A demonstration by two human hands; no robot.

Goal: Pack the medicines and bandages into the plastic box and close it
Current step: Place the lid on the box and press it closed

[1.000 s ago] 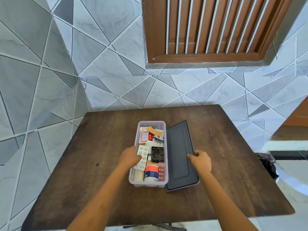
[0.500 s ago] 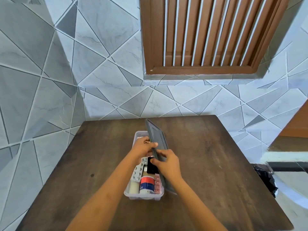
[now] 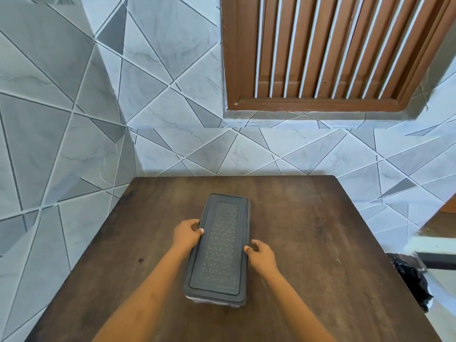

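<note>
A dark wooden table point(image 3: 308, 243) stands in a corner of grey tiled walls point(image 3: 74, 119), under a brown slatted shutter point(image 3: 333, 50). On it sits the plastic box point(image 3: 209, 301), its grey lid point(image 3: 219, 248) lying flat on top and hiding the contents. The left hand point(image 3: 186, 233) grips the lid's left edge, thumb on top. The right hand point(image 3: 261, 255) touches the right edge with curled fingers.

Box contents fully hidden under dark lid point(image 3: 218, 245); only a sliver of clear box wall point(image 3: 204, 301) visible at near end. Desk point(image 3: 320, 243) near edge and both forearms cut off by bottom frame. Black object point(image 3: 409, 280) at right unidentifiable.
</note>
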